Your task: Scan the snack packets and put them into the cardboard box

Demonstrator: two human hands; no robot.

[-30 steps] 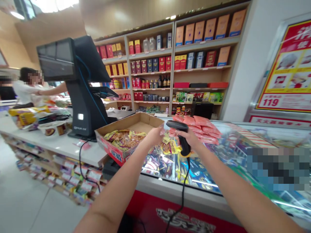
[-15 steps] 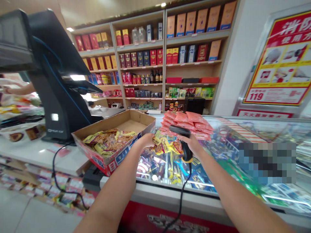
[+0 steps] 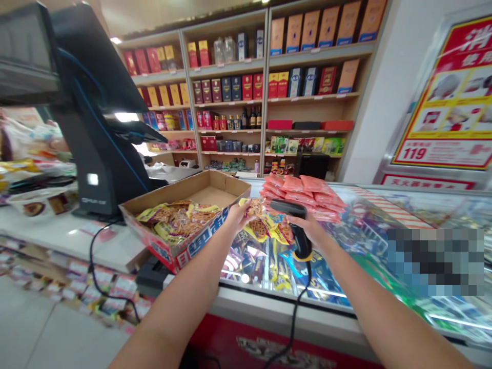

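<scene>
My left hand (image 3: pixel 237 216) is closed on a yellow snack packet (image 3: pixel 253 209) with brown contents showing, raised just right of the cardboard box. Wrapped round the handle of a black barcode scanner (image 3: pixel 300 238), my right hand (image 3: pixel 310 229) holds it with the head pointing left towards the packet. More yellow snack packets (image 3: pixel 275 231) lie on the glass counter top between and below my hands. Several similar packets fill part of the open cardboard box (image 3: pixel 225 185) at the left. Behind the scanner is a pile of pink-red packets (image 3: pixel 303 193).
A black checkout terminal (image 3: pixel 103 154) stands on the white counter (image 3: pixel 111 246) at the left. The scanner's cable (image 3: pixel 292 318) hangs over the front of the glass display freezer (image 3: pixel 346 266). Shelves (image 3: pixel 265 102) of boxes and bottles line the back wall.
My left hand has lifted a snack packet up from the group on the glass and tilted it towards the scanner. The scanner stays in my right hand; the view has shifted slightly.
</scene>
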